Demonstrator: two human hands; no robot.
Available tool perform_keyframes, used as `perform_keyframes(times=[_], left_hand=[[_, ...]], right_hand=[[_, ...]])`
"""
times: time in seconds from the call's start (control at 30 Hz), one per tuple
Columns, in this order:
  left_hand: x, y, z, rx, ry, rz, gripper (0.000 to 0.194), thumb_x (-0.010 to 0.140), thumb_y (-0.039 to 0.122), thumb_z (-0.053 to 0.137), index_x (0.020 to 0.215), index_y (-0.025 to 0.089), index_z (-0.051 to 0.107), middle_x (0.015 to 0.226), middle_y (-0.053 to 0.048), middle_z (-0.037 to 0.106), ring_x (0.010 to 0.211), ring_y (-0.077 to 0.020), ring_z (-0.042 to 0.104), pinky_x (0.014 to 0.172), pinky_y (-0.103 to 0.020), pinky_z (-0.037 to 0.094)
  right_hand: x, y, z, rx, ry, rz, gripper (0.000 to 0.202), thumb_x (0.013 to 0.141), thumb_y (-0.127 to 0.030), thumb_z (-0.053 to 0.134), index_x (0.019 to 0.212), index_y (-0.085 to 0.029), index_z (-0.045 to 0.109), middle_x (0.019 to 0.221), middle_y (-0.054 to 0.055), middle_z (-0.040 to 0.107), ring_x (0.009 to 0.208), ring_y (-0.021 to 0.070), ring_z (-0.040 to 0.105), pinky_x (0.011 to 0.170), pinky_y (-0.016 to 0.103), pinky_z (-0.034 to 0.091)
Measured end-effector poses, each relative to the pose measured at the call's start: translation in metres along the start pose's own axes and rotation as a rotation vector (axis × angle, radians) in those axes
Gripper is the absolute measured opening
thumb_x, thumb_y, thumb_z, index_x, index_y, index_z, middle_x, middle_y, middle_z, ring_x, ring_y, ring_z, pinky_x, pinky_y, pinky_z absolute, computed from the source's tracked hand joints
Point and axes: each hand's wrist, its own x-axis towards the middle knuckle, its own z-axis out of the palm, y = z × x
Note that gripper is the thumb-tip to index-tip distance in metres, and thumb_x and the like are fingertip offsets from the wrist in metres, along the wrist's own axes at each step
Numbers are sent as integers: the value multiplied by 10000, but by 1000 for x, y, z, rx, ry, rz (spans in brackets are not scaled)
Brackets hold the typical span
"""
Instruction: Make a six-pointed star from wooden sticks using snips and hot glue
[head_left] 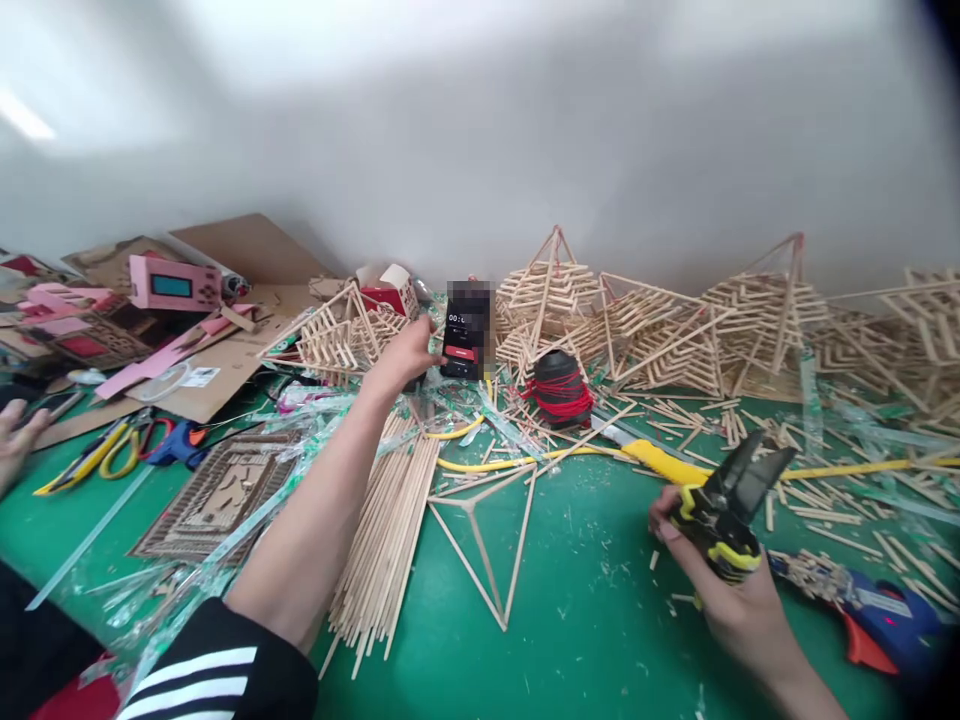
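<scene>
My left hand (405, 355) reaches forward to a black smartphone (459, 335) that stands upright with a timer on its screen. Its fingers are at the phone's left edge, the thumb over the lower corner; part of the grip is hidden. In my right hand (712, 580) are black wire strippers (724, 515) with yellow grips, their jaws apart and pointing up. Below my left forearm lies a bundle of thin wooden sticks (386, 530). Between the hands, a triangular frame of glued sticks (480, 540) rests on the green table (585, 620).
Stick pyramids (551, 290) line the wall. A black spool with red cord (559, 388), a yellow cable (517, 460) and stick offcuts (832, 515) lie in front. A blue glue gun (892, 610) is at right. Another person's hand (19, 440) shows at far left, near yellow-handled scissors (94, 455).
</scene>
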Motion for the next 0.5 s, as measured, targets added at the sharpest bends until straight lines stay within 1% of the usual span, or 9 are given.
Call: perform_keyframes(times=[0.1, 0.17, 0.2, 0.33, 0.5], left_hand=[[0, -13, 17, 23, -74, -8, 410, 953, 365, 698, 1290, 148, 614, 1258, -104, 663, 1115, -258, 664, 961, -445, 571], [2, -13, 26, 44, -90, -18, 382, 995, 389, 641, 1301, 164, 611, 1300, -107, 637, 1117, -240, 662, 945, -464, 588], [3, -13, 28, 55, -90, -23, 387, 995, 388, 642, 1309, 166, 607, 1310, -109, 632, 1124, -241, 660, 946, -465, 589], [4, -11, 30, 71, -71, -29, 400, 985, 381, 657, 1321, 171, 601, 1320, -110, 628, 1143, -250, 655, 956, -465, 583], [8, -21, 26, 12, -110, 5, 391, 988, 383, 653, 1309, 164, 608, 1305, -108, 635, 1125, -246, 661, 947, -461, 588]], right_hand=[[4, 5, -5, 70, -2, 10, 256, 874, -430, 725, 1011, -229, 646, 906, 51, 662, 902, 220, 648, 810, 325, 550], [7, 9, -10, 98, -21, -1, 243, 866, -415, 733, 989, -223, 650, 903, 67, 678, 891, 235, 665, 803, 347, 569], [9, 11, -13, 110, -34, -8, 240, 861, -409, 738, 985, -221, 654, 903, 73, 686, 865, 235, 669, 788, 353, 577], [14, 16, -21, 127, -80, -8, 239, 850, -401, 749, 983, -217, 677, 863, 72, 684, 785, 223, 662, 739, 357, 593], [15, 21, -24, 174, -109, -4, 211, 862, -378, 741, 990, -225, 671, 832, 60, 655, 764, 214, 638, 738, 371, 596]])
